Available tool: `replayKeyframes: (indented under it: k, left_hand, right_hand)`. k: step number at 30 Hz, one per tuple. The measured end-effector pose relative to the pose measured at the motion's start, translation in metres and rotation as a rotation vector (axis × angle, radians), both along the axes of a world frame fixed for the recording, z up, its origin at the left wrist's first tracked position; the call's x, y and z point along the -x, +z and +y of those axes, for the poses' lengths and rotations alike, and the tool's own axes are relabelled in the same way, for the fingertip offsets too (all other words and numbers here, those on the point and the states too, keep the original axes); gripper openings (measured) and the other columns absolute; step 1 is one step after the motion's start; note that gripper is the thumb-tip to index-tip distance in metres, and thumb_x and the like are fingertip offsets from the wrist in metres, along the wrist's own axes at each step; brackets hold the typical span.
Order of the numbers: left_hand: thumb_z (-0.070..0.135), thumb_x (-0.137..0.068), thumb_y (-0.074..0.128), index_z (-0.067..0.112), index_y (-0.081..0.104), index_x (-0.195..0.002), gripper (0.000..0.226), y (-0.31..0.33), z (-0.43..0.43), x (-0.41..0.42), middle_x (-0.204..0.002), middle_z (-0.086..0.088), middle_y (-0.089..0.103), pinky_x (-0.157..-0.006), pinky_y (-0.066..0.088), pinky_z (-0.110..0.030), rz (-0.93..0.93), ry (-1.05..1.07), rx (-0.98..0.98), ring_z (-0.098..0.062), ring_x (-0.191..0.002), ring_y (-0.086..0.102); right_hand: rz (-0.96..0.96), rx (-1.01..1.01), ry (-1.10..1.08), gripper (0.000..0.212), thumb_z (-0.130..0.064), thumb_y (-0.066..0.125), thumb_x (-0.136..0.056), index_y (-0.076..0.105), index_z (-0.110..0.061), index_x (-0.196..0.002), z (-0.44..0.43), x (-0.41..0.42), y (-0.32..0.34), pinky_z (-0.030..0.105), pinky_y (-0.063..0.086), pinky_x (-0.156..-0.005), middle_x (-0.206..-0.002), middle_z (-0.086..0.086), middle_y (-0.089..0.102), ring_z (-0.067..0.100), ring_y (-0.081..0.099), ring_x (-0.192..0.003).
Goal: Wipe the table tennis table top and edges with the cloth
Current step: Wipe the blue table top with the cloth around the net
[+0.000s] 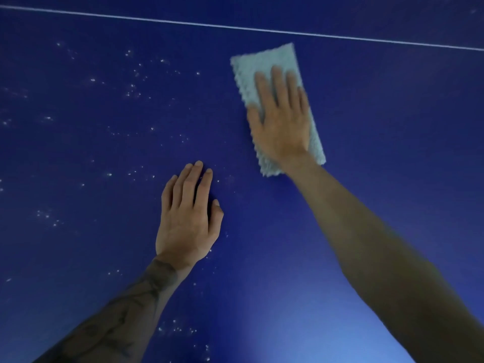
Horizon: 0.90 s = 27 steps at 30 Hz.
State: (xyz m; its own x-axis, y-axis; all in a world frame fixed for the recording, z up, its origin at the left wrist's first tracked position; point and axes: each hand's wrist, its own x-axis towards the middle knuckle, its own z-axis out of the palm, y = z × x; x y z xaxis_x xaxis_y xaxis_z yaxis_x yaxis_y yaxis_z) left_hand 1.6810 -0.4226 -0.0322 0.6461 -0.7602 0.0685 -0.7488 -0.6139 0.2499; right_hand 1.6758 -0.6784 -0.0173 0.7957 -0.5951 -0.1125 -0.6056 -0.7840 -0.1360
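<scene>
The dark blue table tennis table top (pixel 379 106) fills the head view. A folded pale blue-grey cloth (pixel 251 66) lies flat on it at upper centre-right. My right hand (pixel 280 119) presses flat on the cloth with straight fingers, covering its middle. My left hand (pixel 187 216) rests flat on the bare table below and left of the cloth, fingers straight and together. White specks of dust (pixel 131 87) dot the surface to the left of both hands.
A thin white line (pixel 235 27) runs across the table beyond the cloth, sloping down to the right. More white specks (pixel 178 328) lie near the lower centre. A bright glare patch (pixel 327 344) shows at the bottom.
</scene>
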Motion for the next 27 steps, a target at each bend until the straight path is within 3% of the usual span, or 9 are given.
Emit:
replayKeyframes:
  k: [4,9,11,15,18,21,24,27]
  left_hand:
    - [0.027,-0.107,0.043,0.003,0.046,-0.152,0.052,-0.004,0.001,0.0,-0.162,-0.017,0.041,-0.127,0.025,-0.053,-0.013,-0.012,0.008,-0.033,-0.152,0.036]
    - [0.027,-0.107,0.043,0.003,0.044,-0.153,0.052,-0.003,0.002,0.0,-0.163,-0.017,0.041,-0.127,0.025,-0.053,-0.028,-0.018,-0.003,-0.033,-0.153,0.035]
    - [0.027,-0.108,0.042,0.003,0.045,-0.154,0.052,0.001,0.003,0.0,-0.163,-0.017,0.04,-0.127,0.026,-0.053,-0.01,-0.023,-0.011,-0.033,-0.153,0.035]
    - [0.029,-0.108,0.041,0.004,0.039,-0.157,0.055,0.009,0.021,-0.024,-0.165,-0.015,0.038,-0.128,0.026,-0.051,-0.004,-0.076,0.013,-0.032,-0.152,0.037]
    - [0.03,-0.109,0.041,0.004,0.037,-0.158,0.056,0.009,0.054,-0.059,-0.165,-0.016,0.036,-0.129,0.022,-0.049,-0.028,-0.015,-0.021,-0.034,-0.153,0.034]
    - [0.028,-0.109,0.042,0.002,0.04,-0.156,0.054,0.007,0.075,-0.078,-0.164,-0.018,0.036,-0.127,0.025,-0.053,-0.012,0.012,-0.076,-0.036,-0.153,0.035]
    - [0.029,-0.11,0.039,0.003,0.039,-0.158,0.055,0.005,0.08,-0.081,-0.167,-0.017,0.034,-0.128,0.023,-0.054,0.004,-0.006,-0.081,-0.035,-0.155,0.032]
    - [0.03,-0.109,0.038,0.004,0.039,-0.158,0.055,0.001,0.082,-0.081,-0.167,-0.015,0.034,-0.129,0.021,-0.053,-0.005,-0.006,-0.06,-0.033,-0.156,0.031]
  right_hand:
    - [-0.006,-0.024,-0.172,0.067,-0.05,0.021,-0.111,0.005,-0.023,-0.171,-0.014,-0.047,0.002,0.05,0.001,-0.133,-0.179,0.012,-0.002,0.035,-0.004,-0.165]
    - [0.005,-0.018,0.148,0.067,-0.052,0.019,-0.111,0.009,-0.025,-0.171,0.058,-0.031,0.001,0.047,0.002,-0.134,-0.179,0.009,0.003,0.032,0.0,-0.165]
    - [0.036,-0.014,0.172,0.065,-0.052,0.02,-0.112,0.009,-0.027,-0.171,0.062,-0.007,0.002,0.045,0.003,-0.134,-0.179,0.006,0.003,0.03,0.001,-0.165]
    - [0.039,-0.021,-0.175,0.065,-0.049,0.023,-0.112,0.007,-0.027,-0.171,0.021,-0.002,0.009,0.049,0.003,-0.134,-0.179,0.007,0.0,0.031,-0.002,-0.165]
    - [0.002,-0.034,-0.298,0.067,-0.049,0.022,-0.112,0.004,-0.023,-0.171,0.03,-0.045,0.008,0.051,0.001,-0.133,-0.179,0.012,-0.004,0.035,-0.006,-0.165]
    - [-0.002,-0.057,-0.121,0.068,-0.05,0.02,-0.111,0.003,-0.023,-0.171,0.083,-0.074,0.007,0.05,-0.001,-0.133,-0.179,0.012,-0.004,0.035,-0.007,-0.164]
    - [0.011,-0.031,0.076,0.067,-0.052,0.018,-0.111,0.005,-0.025,-0.171,0.115,-0.051,0.004,0.046,0.0,-0.134,-0.179,0.009,-0.001,0.031,-0.003,-0.165]
    - [0.023,-0.036,-0.048,0.066,-0.052,0.018,-0.111,0.005,-0.028,-0.171,0.09,-0.036,0.003,0.046,0.0,-0.134,-0.179,0.005,-0.002,0.029,-0.005,-0.165]
